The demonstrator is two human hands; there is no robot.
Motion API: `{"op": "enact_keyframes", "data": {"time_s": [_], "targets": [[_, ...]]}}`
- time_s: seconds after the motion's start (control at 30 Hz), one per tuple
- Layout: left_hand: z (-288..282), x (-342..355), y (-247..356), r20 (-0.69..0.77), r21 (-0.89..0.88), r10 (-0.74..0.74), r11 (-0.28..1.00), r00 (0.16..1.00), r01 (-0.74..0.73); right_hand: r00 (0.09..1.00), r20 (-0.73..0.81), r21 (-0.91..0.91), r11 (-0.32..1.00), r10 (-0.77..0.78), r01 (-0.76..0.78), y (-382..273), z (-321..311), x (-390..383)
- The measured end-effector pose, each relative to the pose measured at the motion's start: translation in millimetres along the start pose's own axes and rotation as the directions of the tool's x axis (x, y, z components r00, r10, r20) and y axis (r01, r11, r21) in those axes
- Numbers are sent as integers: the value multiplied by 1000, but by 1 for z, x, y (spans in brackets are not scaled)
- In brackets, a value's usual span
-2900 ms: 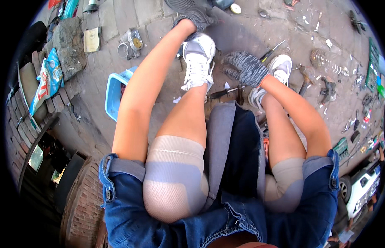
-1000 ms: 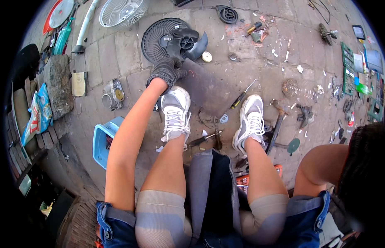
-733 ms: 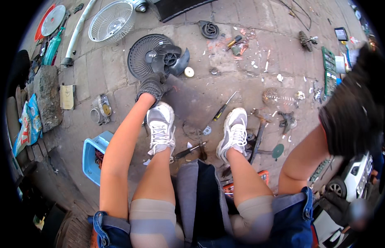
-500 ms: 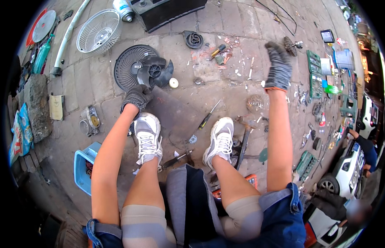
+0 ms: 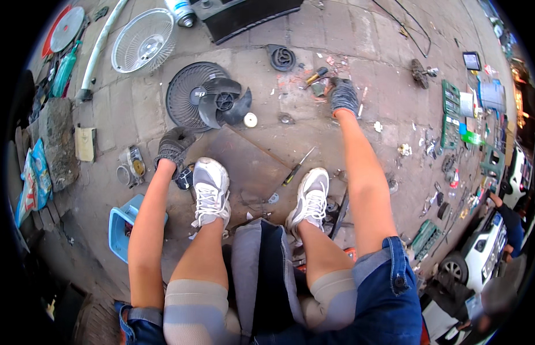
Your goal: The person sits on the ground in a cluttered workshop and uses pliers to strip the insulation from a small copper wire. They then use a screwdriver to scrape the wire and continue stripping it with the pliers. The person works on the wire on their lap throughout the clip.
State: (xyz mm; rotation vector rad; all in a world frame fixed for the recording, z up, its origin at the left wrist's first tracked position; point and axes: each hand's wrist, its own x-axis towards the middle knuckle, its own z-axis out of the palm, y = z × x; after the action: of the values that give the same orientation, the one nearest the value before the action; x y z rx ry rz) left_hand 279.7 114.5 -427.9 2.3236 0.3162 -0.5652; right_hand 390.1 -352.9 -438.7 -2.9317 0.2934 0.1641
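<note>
My right hand point(image 5: 343, 96), in a grey knit glove, reaches down to the ground with its fingers bent. Its fingertips are beside a greenish-grey scrap point(image 5: 319, 89) and a yellow-and-black handle point(image 5: 318, 76) among red fragments; whatever they grip is hidden. My left hand point(image 5: 175, 146), also gloved, hovers left of a flat brown metal sheet point(image 5: 241, 158), fingers curled and nothing visible in them. Beyond it lie a round black fan guard point(image 5: 184, 98) and a black fan blade point(image 5: 224, 103). A small white cap point(image 5: 250, 119) sits next to the blade.
A screwdriver point(image 5: 296, 169) lies by my right shoe point(image 5: 312, 198). The blue bin point(image 5: 119, 236) is at left, under my forearm. A clear fan cage point(image 5: 144, 43) and a black box point(image 5: 250, 20) stand far off. Green tool cases point(image 5: 450, 109) and scattered parts cover the right side.
My right hand has swung left from beside the dark motor-like part to the red fragments, its fingers now bent. My left hand has drawn back from the fan guard. The view has shifted slightly.
</note>
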Motion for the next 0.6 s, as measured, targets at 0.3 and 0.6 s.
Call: {"op": "enact_keyframes", "data": {"time_s": [0.3, 0.6], "targets": [[-9, -17, 23, -76, 30, 27, 999, 997, -24, 981, -11, 115, 975, 194, -191, 19, -6, -14], [-7, -18, 39, -190, 174, 146, 978, 971, -113, 662, 713, 555, 392, 231, -734, 15, -64, -55]]}}
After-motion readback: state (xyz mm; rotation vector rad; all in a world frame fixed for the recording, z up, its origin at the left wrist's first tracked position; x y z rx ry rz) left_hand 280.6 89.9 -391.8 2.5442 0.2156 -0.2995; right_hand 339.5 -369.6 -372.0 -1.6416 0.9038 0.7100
